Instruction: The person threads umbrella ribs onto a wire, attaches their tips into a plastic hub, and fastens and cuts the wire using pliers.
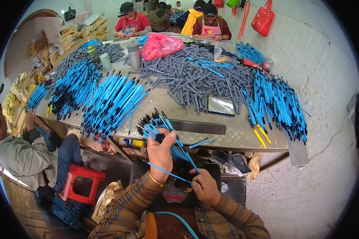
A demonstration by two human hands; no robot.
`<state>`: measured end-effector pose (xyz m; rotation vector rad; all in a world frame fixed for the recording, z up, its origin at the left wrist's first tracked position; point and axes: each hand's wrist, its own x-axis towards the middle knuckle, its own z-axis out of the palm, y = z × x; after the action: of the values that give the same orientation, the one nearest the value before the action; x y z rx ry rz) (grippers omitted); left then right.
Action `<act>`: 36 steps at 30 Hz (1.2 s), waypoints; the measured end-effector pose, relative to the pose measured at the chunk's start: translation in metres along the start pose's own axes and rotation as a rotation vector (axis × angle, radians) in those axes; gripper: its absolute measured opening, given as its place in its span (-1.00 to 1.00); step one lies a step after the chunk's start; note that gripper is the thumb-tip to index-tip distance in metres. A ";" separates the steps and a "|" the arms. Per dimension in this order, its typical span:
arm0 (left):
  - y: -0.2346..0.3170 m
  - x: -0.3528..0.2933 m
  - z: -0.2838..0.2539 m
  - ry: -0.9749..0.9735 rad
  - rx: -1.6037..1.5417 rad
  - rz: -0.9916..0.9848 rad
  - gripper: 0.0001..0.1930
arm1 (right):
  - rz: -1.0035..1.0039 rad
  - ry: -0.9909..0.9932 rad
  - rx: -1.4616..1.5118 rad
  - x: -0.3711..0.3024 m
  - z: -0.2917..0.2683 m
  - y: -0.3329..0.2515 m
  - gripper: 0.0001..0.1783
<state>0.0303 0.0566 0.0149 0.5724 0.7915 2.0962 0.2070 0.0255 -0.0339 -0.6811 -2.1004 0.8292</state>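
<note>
I see my left hand [160, 153] clamped around a fanned bundle of blue tubes [159, 127], too many to count, their black tips pointing up and away toward the surface [235, 129]. My right hand [203, 185] pinches one single blue tube [167, 172] at its near end; its long axis runs from lower right up to the left, crossing in front of my left wrist. Four people sit round the surface: three at the far end, one at left.
</note>
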 end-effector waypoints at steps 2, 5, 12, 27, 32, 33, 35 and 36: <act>-0.001 0.001 -0.003 0.008 0.039 0.010 -0.83 | -0.003 0.008 -0.031 -0.004 0.004 0.001 -0.80; -0.001 0.003 -0.007 0.019 0.096 0.047 -0.82 | -0.012 0.019 -0.064 -0.005 0.006 0.001 -0.79; 0.008 0.002 -0.004 -0.034 0.109 -0.024 -0.81 | -0.036 0.032 -0.117 -0.006 0.007 0.008 -0.75; 0.018 -0.035 0.018 -0.478 -0.029 -0.349 -0.91 | 0.408 0.254 0.527 -0.039 -0.003 0.018 -0.84; 0.049 -0.037 0.042 -0.678 0.266 -0.549 -0.91 | 0.070 0.230 0.388 -0.047 -0.109 0.006 -0.81; 0.050 -0.033 0.045 -0.746 0.332 -0.619 -0.90 | 0.056 0.050 0.619 -0.045 -0.131 0.001 -0.79; 0.042 -0.024 0.055 -0.829 0.373 -0.629 -0.89 | -0.592 -0.537 1.011 -0.028 -0.152 0.015 -0.74; 0.038 -0.021 0.058 -0.912 0.400 -0.613 -0.88 | -0.733 -0.558 1.100 -0.019 -0.157 0.000 -0.73</act>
<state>0.0591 0.0413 0.0797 1.1992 0.6995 0.9445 0.3441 0.0648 0.0354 0.9212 -1.6914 1.5763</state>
